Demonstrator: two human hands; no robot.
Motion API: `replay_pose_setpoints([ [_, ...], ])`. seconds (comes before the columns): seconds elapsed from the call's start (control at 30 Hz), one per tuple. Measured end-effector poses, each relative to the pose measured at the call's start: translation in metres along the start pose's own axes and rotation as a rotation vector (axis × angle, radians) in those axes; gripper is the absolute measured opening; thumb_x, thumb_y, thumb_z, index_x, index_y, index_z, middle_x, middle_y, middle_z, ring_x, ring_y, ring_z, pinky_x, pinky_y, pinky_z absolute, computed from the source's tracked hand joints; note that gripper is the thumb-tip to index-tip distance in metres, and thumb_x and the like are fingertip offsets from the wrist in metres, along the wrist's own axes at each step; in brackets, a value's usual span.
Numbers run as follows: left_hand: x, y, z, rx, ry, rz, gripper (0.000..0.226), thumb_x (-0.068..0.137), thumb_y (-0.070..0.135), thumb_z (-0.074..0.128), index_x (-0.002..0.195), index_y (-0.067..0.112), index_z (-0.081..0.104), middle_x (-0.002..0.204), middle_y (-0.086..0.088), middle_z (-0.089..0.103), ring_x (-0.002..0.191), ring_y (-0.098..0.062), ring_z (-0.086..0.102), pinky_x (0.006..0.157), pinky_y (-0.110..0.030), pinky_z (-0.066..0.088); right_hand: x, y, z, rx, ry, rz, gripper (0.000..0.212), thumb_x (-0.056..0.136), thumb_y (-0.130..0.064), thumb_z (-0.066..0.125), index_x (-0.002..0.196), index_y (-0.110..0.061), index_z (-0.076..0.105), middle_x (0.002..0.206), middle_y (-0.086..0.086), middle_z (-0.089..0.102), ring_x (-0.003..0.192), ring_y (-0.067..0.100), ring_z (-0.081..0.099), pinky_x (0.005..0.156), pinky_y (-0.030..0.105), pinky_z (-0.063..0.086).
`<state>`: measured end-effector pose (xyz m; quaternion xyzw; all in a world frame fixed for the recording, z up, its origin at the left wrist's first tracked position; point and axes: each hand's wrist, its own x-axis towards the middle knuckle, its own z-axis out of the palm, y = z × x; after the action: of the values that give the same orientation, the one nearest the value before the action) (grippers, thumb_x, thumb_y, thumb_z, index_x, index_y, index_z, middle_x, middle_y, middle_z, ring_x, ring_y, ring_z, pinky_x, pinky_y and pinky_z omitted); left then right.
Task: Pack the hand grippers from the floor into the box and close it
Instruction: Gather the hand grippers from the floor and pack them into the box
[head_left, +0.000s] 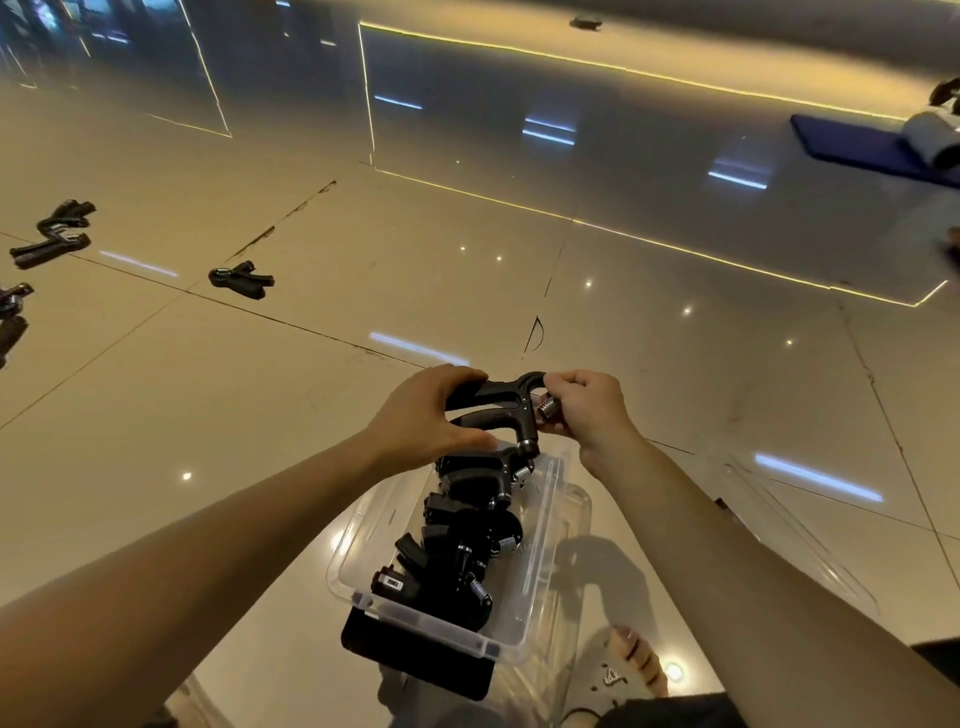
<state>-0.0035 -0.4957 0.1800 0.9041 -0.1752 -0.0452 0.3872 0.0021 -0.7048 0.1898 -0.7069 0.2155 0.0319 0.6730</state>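
Note:
A black hand gripper (498, 402) with a metal spring hangs just above the far end of a clear plastic box (540, 530). My left hand (423, 415) grips its two handles. My right hand (587, 408) pinches the spring end. The box stands open on the floor below my arms and holds several black hand grippers (462, 540) lined up in a row. More hand grippers lie on the tiles at the left: one (241, 279) alone, a pair (54, 234) farther off, and others (10, 317) at the frame's edge.
A black flat object (415, 657) lies under the box's near end. A clear lid (800, 551) rests on the floor to the right. My sandalled foot (631, 665) is near the box. A blue mat (872, 148) and a person are far right.

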Motion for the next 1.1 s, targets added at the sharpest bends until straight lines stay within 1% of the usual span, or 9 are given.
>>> replay_pose_setpoints([
  [0.13,0.003,-0.016,0.001,0.023,0.014,0.024,0.066,0.074,0.04,0.085,0.132,0.024,0.059,0.116,0.008,0.058,0.106,-0.009,0.055,0.095,-0.03,0.047,0.002,0.014,0.003,0.07,-0.052,0.105,0.007,0.098,-0.007,0.061,0.097,0.0,0.064,0.092,0.021,0.064,0.077,0.032,0.068,0.058,0.037,0.063],
  [0.23,0.002,-0.035,0.006,0.159,0.02,0.054,0.067,0.074,0.049,0.083,0.132,0.026,0.059,0.114,0.008,0.053,0.104,-0.01,0.049,0.09,-0.029,0.045,-0.001,0.022,0.002,-0.008,-0.127,0.127,0.008,0.099,-0.008,0.06,0.101,-0.002,0.064,0.098,0.023,0.066,0.077,0.032,0.071,0.058,0.036,0.062],
  [0.33,0.001,-0.052,0.013,0.391,-0.016,0.131,0.063,0.076,0.057,0.077,0.13,0.03,0.059,0.115,0.009,0.056,0.104,-0.01,0.044,0.089,-0.031,0.036,-0.001,0.037,0.0,-0.265,-0.159,0.069,0.007,0.099,-0.011,0.059,0.096,-0.01,0.066,0.106,0.023,0.069,0.082,0.03,0.072,0.066,0.038,0.062],
  [0.4,-0.002,-0.06,0.017,0.411,-0.056,0.129,0.06,0.077,0.056,0.076,0.129,0.03,0.06,0.115,0.011,0.057,0.104,-0.009,0.044,0.087,-0.029,0.031,0.002,0.049,-0.004,-0.629,-0.09,-0.079,0.006,0.097,-0.016,0.06,0.095,-0.016,0.066,0.107,0.013,0.069,0.088,0.026,0.069,0.077,0.042,0.058],
  [0.47,-0.006,-0.068,0.025,0.421,-0.088,0.109,0.06,0.077,0.056,0.076,0.128,0.03,0.06,0.113,0.012,0.058,0.104,-0.009,0.048,0.087,-0.028,0.032,0.001,0.059,-0.009,-0.915,-0.013,-0.181,0.022,0.095,-0.021,0.059,0.117,-0.019,0.062,0.12,0.004,0.061,0.096,0.022,0.063,0.08,0.036,0.052],
  [0.6,-0.013,-0.078,0.049,0.448,-0.159,0.101,0.061,0.078,0.055,0.075,0.131,0.029,0.061,0.111,0.011,0.059,0.102,-0.011,0.051,0.087,-0.028,0.036,0.001,0.075,-0.015,-1.123,-0.055,-0.177,0.064,0.092,-0.027,0.064,0.148,-0.016,0.035,0.143,0.007,0.039,0.12,0.028,0.049,0.087,0.037,0.049],
  [0.8,-0.014,-0.082,0.079,0.431,-0.25,0.079,0.064,0.076,0.05,0.079,0.133,0.027,0.062,0.118,0.007,0.061,0.108,-0.014,0.053,0.09,-0.029,0.042,0.002,0.09,-0.023,-1.234,-0.164,-0.242,0.081,0.09,-0.018,0.068,0.155,-0.013,0.022,0.157,0.004,0.025,0.129,0.027,0.047,0.095,0.038,0.05],
  [0.97,-0.013,-0.091,0.099,0.397,-0.29,0.005,0.072,0.077,0.053,0.078,0.139,0.024,0.058,0.125,0.006,0.058,0.118,-0.016,0.048,0.097,-0.03,0.037,0.001,0.091,-0.029,-1.214,-0.22,-0.246,0.085,0.092,-0.019,0.066,0.159,-0.015,0.015,0.166,0.002,0.011,0.143,0.026,0.037,0.107,0.039,0.045],
  [1.1,-0.014,-0.103,0.103,0.447,-0.329,-0.009,0.072,0.076,0.058,0.075,0.14,0.031,0.056,0.128,0.01,0.057,0.124,-0.017,0.042,0.104,-0.035,0.031,0.002,0.089,-0.031,-1.201,-0.23,-0.243,0.085,0.091,-0.023,0.068,0.159,-0.016,0.017,0.166,0.0,0.01,0.143,0.025,0.038,0.105,0.039,0.046],
])
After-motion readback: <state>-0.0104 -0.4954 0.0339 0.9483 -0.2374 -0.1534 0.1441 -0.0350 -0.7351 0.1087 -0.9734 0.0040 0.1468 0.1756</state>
